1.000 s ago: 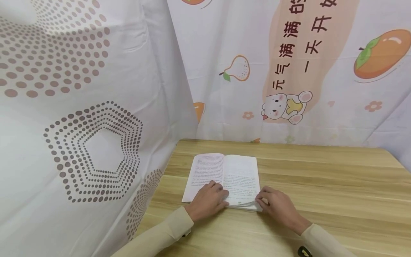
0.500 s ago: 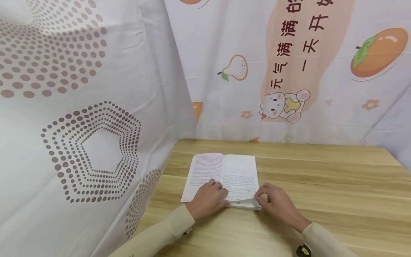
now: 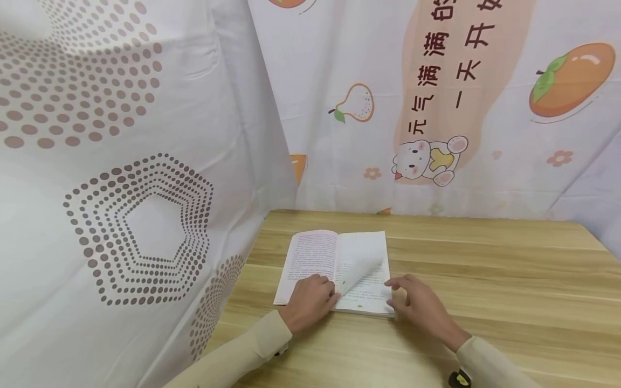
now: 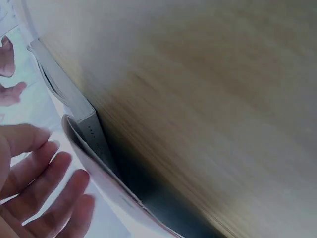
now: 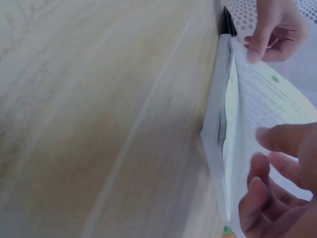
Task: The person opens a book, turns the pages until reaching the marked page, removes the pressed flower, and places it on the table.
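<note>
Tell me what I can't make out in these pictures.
Left page, lower part near the fold: head view, covered by the left hand.
Page text: head view, too small to read.
Right hand: right wrist view, cut off by the right edge.
Wall lettering: head view, top cut off by the upper edge.

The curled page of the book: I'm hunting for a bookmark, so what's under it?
Another printed page of the book shows beneath the curled page; whatever the curl covers cannot be seen.
</note>
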`<state>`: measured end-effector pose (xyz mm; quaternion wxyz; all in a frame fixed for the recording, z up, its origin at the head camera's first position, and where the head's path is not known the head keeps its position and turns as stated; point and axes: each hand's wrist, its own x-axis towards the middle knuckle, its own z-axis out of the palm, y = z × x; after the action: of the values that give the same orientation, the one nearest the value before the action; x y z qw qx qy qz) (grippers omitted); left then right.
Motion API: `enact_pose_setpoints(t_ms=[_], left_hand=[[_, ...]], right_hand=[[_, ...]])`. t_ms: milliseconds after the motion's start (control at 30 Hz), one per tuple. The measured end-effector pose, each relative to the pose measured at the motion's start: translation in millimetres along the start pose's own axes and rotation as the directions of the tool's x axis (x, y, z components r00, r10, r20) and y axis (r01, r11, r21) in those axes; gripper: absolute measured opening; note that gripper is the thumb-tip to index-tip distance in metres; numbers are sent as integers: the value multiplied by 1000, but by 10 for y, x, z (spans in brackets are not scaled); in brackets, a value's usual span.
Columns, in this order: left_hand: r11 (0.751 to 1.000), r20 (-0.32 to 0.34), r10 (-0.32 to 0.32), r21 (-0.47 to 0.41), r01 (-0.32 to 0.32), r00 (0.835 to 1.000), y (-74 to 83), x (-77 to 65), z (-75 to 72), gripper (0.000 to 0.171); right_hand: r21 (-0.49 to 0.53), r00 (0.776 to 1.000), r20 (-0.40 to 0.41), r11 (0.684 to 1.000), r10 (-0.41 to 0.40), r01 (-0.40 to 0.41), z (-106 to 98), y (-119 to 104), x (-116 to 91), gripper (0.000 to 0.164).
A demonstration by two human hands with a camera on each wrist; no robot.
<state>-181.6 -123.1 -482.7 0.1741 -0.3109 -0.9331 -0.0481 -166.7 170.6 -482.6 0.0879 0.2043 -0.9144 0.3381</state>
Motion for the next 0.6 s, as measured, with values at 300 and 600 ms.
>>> enact_pose_setpoints(t_ms=[300, 600], left_hand=[[998, -159, 32, 63, -22, 987, -16, -42, 49, 27], [994, -129, -13, 104, 27, 992, -4, -58, 46, 28]], right_hand=[[-74, 991, 130, 997, 38, -29, 47, 18, -59, 33], [-125, 991, 131, 991, -41, 58, 36, 16, -54, 7]])
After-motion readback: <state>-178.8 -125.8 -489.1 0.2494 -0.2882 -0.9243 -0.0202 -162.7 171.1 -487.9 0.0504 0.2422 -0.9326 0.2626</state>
